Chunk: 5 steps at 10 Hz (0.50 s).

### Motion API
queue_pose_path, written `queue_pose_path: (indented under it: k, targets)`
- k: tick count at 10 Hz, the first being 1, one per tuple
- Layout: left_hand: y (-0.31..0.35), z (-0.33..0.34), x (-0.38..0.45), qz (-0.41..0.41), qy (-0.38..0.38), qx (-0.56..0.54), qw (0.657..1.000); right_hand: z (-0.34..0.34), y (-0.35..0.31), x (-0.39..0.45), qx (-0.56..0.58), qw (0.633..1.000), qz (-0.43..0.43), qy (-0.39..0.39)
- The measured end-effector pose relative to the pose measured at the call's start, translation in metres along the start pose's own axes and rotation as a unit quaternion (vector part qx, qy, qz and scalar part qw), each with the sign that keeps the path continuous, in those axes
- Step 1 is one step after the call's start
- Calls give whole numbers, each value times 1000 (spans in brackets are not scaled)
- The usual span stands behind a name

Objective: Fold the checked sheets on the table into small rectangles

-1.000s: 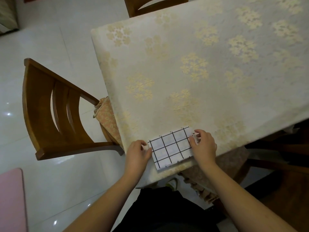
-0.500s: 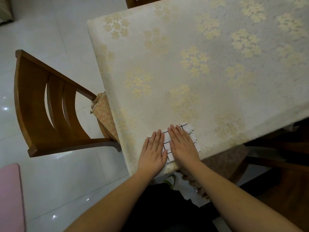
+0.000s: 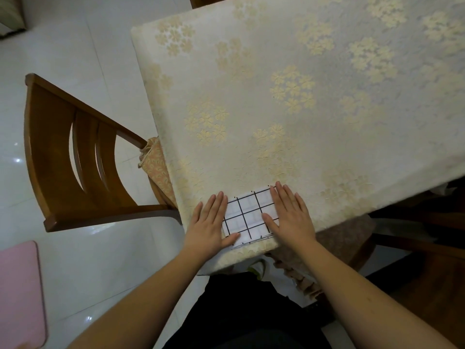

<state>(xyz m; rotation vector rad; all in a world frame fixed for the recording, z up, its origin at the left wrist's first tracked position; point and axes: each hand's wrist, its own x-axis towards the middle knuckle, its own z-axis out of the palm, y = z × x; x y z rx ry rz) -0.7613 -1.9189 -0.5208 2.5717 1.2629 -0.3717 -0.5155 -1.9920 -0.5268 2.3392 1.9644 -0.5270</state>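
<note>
2 flat hands press the folded checked sheet (image 3: 247,215) at lower centre of the frame, on the table (image 3: 314,102) edge: left hand (image 3: 210,222), right hand (image 3: 292,215), fingers straight, gripping nothing. No writing is readable.

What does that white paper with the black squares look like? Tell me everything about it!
The checked sheet is white with thin black grid lines. It looks like thin paper or cloth, folded into a small rectangle; layered edges show along its near side. It lies flat, slightly slanted, near the front edge of the table. The left hand and right hand press flat on its two ends.
</note>
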Motion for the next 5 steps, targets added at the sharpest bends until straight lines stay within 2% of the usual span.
queue_pose_path:
  k: [2, 3, 4, 5]
  targets:
    - [5, -6, 2, -10, -35, 23, 999, -9, 1, 0, 22, 1000, -6, -15]
    - [7, -18, 3, -1, -81, 38, 996, -14, 4, 0, 76, 997, -14, -24]
    - [9, -37, 7, 3, -96, 17, 995, -21, 10, 2, 184, 983, -12, -9]
    - [10, -47, 9, -13, -64, -33, 997, -31, 10, -2, 287, 957, 34, 34]
